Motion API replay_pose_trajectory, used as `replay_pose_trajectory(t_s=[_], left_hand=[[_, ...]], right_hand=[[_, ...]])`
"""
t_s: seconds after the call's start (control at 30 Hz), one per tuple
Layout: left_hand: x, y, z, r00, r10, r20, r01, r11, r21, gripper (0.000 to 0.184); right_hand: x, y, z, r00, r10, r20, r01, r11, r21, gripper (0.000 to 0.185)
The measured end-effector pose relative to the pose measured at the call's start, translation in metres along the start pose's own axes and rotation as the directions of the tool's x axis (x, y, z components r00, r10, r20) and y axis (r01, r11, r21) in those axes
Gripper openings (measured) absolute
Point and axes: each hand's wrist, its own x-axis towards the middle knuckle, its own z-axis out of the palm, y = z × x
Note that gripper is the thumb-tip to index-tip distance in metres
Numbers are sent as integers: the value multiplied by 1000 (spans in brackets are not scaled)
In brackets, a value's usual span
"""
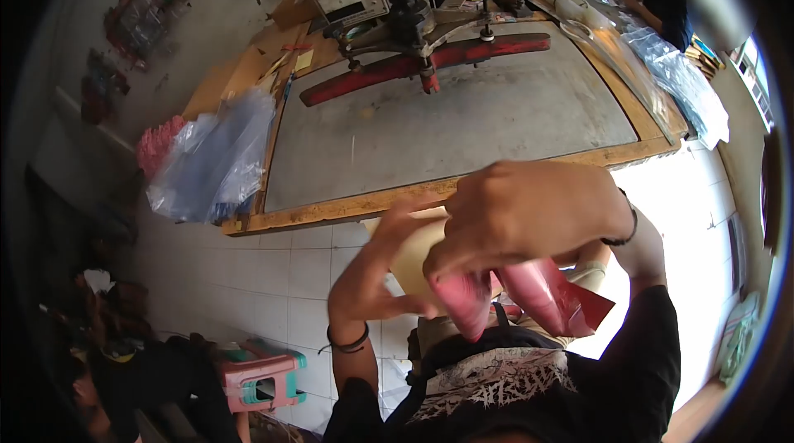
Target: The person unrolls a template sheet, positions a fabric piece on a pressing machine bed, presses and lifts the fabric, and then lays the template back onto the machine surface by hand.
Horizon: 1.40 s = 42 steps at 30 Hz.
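My right hand (529, 211) is closed at chest height over the front edge of the machine table. From under its fingers hangs a glossy red-pink sheet (538, 298), curled into folds, with a darker red corner at the right. To the left of it is my left hand (372, 265), slightly blurred, with thumb and fingers spread apart and curved. Between them shows a cream-coloured surface (413, 257); whether it belongs to the red sheet I cannot tell. The right fingertips are partly hidden behind the back of that hand.
Ahead is a grey metal table (463, 129) with a wooden rim and a red press bar (426, 67) above it. Clear plastic sheets (219, 158) lie at its left, more plastic bags (678, 83) at its right. A pink and green stool (260, 381) and people are nearby.
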Motion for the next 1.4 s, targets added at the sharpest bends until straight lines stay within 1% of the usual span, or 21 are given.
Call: replay_pose_trajectory(t_s=[0.07,0.13,0.2,0.23,0.3,0.33,0.37,0.43,0.5,0.6,0.67,0.7,0.83,0.97,1.03,1.13,1.17,1.23,1.27,1.33,1.4], left_hand=[[-2,-20,-2,899,17,437,91,970,-224,40],[-6,-21,0,932,55,358,36,969,-243,27],[-13,-19,-3,972,60,228,6,961,-276,20],[-9,-17,3,991,113,73,-91,964,-249,16],[-14,-9,3,997,76,-30,-81,970,-231,15],[-16,-9,4,993,90,-78,-106,966,-237,15],[-16,-5,7,980,106,-165,-134,977,-165,19],[-13,7,-1,964,199,-176,-202,979,0,22],[-8,23,-12,961,228,-154,-214,971,104,29],[-11,35,-55,972,227,65,-236,923,304,31],[-19,34,-74,983,166,73,-181,913,366,37],[-20,31,-82,981,147,125,-186,894,408,40],[-23,28,-89,994,-63,88,7,847,531,46],[-18,19,-79,962,-258,88,187,860,475,53],[-6,19,-81,891,-425,156,281,789,546,56],[-3,-2,-84,905,-366,217,123,712,691,46],[-3,-3,-89,888,-410,207,150,684,714,40],[-11,-2,-104,858,-484,172,197,620,759,30],[-11,4,-111,870,-419,260,111,680,724,25],[-6,27,-122,863,-281,419,-55,774,631,17],[4,43,-126,907,-217,362,-71,766,638,14]], right_hand=[[-1,-5,0,998,-62,-23,61,998,-8,17],[-10,-7,-3,999,-36,24,37,999,-35,17],[-15,-1,-2,996,-8,-87,21,990,141,27],[-18,1,-2,995,44,-92,-21,972,235,32],[-20,4,-2,989,148,16,-143,909,391,48],[-22,12,5,988,79,133,-117,945,307,47],[-25,18,16,991,59,117,-86,967,238,45],[-30,29,31,999,10,42,-18,983,181,39],[-41,38,36,997,-40,-71,53,977,206,32],[-69,25,-7,955,281,91,-295,920,257,21],[-80,17,-22,922,378,85,-387,897,214,14],[-85,18,-23,948,312,69,-318,942,104,11],[-98,20,-10,945,326,17,-327,945,29,13],[-104,-2,-21,859,439,-265,-484,864,-138,11],[-102,-3,-28,854,367,-370,-477,836,-272,13],[-109,-7,-38,767,444,-464,-606,738,-296,12],[-116,-7,-42,724,480,-495,-658,696,-287,11],[-137,-15,-52,665,526,-529,-668,736,-108,12],[-148,-24,-57,616,588,-524,-700,714,-22,12],[-170,-35,-68,733,528,-429,-575,818,23,14],[-179,-42,-72,744,489,-456,-565,824,-39,14]])
